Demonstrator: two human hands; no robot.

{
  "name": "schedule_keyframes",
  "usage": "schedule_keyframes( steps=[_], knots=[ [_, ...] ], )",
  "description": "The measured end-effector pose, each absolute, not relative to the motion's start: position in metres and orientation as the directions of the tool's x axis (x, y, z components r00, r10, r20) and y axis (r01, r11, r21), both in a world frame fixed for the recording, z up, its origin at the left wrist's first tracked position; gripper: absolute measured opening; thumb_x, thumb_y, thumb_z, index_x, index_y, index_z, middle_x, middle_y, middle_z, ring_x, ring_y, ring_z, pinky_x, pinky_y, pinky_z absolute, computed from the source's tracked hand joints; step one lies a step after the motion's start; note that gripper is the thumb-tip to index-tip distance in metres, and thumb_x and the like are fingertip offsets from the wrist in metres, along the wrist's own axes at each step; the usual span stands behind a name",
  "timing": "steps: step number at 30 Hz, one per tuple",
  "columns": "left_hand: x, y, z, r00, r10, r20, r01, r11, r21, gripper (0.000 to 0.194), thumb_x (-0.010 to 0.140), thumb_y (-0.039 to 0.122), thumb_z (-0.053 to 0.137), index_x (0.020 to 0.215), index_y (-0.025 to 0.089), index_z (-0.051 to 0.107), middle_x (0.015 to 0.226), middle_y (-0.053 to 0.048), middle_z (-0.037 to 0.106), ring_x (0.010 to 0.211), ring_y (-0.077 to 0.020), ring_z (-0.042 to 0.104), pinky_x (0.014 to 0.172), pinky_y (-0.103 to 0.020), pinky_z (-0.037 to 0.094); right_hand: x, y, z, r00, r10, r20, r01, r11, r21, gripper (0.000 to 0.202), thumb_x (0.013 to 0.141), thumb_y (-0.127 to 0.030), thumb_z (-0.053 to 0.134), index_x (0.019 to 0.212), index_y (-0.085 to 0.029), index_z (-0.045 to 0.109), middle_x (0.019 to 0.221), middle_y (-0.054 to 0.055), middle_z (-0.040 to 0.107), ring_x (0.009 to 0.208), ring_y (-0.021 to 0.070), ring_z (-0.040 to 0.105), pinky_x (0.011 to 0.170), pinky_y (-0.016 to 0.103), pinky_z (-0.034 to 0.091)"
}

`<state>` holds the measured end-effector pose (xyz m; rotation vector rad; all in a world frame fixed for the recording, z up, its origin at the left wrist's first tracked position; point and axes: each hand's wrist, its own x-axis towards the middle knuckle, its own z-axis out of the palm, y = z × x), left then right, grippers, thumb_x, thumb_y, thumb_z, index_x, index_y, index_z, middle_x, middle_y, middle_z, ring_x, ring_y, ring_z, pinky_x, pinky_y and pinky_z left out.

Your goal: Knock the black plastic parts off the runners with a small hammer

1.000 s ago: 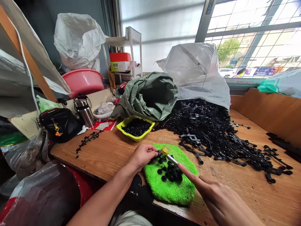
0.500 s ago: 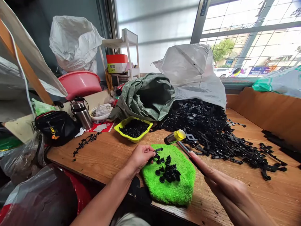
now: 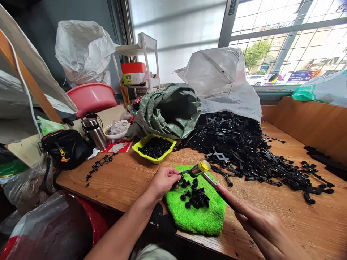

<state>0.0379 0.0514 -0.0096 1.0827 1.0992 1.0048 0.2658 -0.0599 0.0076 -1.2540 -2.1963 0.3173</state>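
from afar i operate my right hand (image 3: 255, 216), fingers clamped on a hammer (image 3: 210, 180), and left hand (image 3: 162, 180), fingertips pinching a black part (image 3: 181, 177) over the far left of the green cloth (image 3: 199, 222), with a yellow basket (image 3: 155, 160) and black linkages (image 3: 230, 137) beyond.

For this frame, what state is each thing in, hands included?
Fluffy bright-green cloth: flat, strewn with small black plastic pieces
Silver metal hammer with yellow face: held, head over the cloth
Right hand: closed on the hammer, forefinger extended
Left hand: pinching a small black part
Yellow plastic basket: filled with black pieces
Green woven sack: mouth open
Silver metal flask: standing
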Motion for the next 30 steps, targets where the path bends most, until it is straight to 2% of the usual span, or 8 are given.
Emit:
schedule_keyframes(
  steps=[8, 12, 16, 19, 22, 27, 30],
  knots=[
    [0.038, 0.051, -0.008, 0.160, 0.975, -0.156, -0.100, 0.173, 0.980, 0.006, 0.060, 0.008, 0.061, 0.057, 0.012, 0.058, 0.047, 0.006, 0.052, 0.038, -0.0045, 0.044, 0.041, -0.016, 0.037, 0.267, -0.059, 0.010, -0.387, 0.857, 0.340, 0.685, 0.514, -0.516, 0.045, 0.099, -0.022, 0.019, 0.141, -0.035, 0.022, 0.136, -0.007, 0.040, 0.122, 0.0128, 0.035, 0.100, 0.026, 0.025],
    [0.038, 0.050, -0.008, 0.155, 0.976, -0.153, -0.096, 0.169, 0.981, 0.006, 0.060, 0.007, 0.061, 0.058, 0.012, 0.057, 0.047, 0.006, 0.052, 0.038, -0.0045, 0.044, 0.040, -0.016, 0.035, 0.268, -0.059, 0.004, -0.393, 0.853, 0.344, 0.683, 0.521, -0.513, 0.045, 0.098, -0.022, 0.022, 0.141, -0.035, 0.023, 0.137, -0.008, 0.039, 0.122, 0.0129, 0.036, 0.098, 0.022, 0.029],
    [0.037, 0.050, -0.009, 0.154, 0.976, -0.151, -0.107, 0.169, 0.980, 0.007, 0.059, 0.009, 0.063, 0.058, 0.012, 0.057, 0.048, 0.005, 0.054, 0.039, -0.0046, 0.045, 0.041, -0.016, 0.036, 0.270, -0.059, -0.002, -0.371, 0.894, 0.253, 0.681, 0.447, -0.580, 0.043, 0.099, -0.024, 0.022, 0.141, -0.036, 0.023, 0.138, -0.008, 0.037, 0.124, 0.0140, 0.031, 0.101, 0.026, 0.025],
    [0.037, 0.050, -0.011, 0.161, 0.976, -0.143, -0.120, 0.163, 0.979, 0.006, 0.059, 0.011, 0.064, 0.059, 0.012, 0.058, 0.049, 0.005, 0.054, 0.040, -0.0045, 0.045, 0.042, -0.016, 0.036, 0.270, -0.059, 0.000, -0.382, 0.891, 0.246, 0.659, 0.449, -0.603, 0.044, 0.099, -0.023, 0.020, 0.141, -0.035, 0.022, 0.139, -0.007, 0.036, 0.126, 0.0139, 0.029, 0.103, 0.028, 0.022],
    [0.037, 0.049, -0.011, 0.156, 0.977, -0.148, -0.111, 0.166, 0.980, 0.007, 0.058, 0.010, 0.064, 0.059, 0.012, 0.058, 0.048, 0.005, 0.053, 0.041, -0.0047, 0.044, 0.042, -0.016, 0.037, 0.267, -0.057, 0.004, -0.391, 0.878, 0.275, 0.690, 0.477, -0.544, 0.044, 0.098, -0.023, 0.020, 0.141, -0.034, 0.023, 0.135, -0.006, 0.042, 0.124, 0.0158, 0.033, 0.100, 0.030, 0.029],
    [0.038, 0.050, -0.009, 0.157, 0.974, -0.163, -0.084, 0.177, 0.981, 0.007, 0.058, 0.007, 0.063, 0.057, 0.012, 0.059, 0.048, 0.004, 0.054, 0.041, -0.0051, 0.044, 0.041, -0.016, 0.036, 0.265, -0.054, 0.013, -0.471, 0.849, 0.239, 0.770, 0.528, -0.357, 0.051, 0.093, -0.016, 0.022, 0.140, -0.034, 0.027, 0.119, 0.000, 0.057, 0.103, 0.0229, 0.056, 0.084, 0.038, 0.048],
    [0.037, 0.051, -0.008, 0.158, 0.972, -0.173, -0.077, 0.187, 0.979, 0.006, 0.058, 0.006, 0.061, 0.058, 0.012, 0.059, 0.046, 0.005, 0.053, 0.039, -0.0049, 0.043, 0.040, -0.016, 0.035, 0.264, -0.054, 0.023, -0.474, 0.828, 0.298, 0.778, 0.553, -0.299, 0.052, 0.093, -0.015, 0.023, 0.141, -0.033, 0.023, 0.126, 0.001, 0.052, 0.108, 0.0244, 0.052, 0.082, 0.036, 0.050]
  ],
)
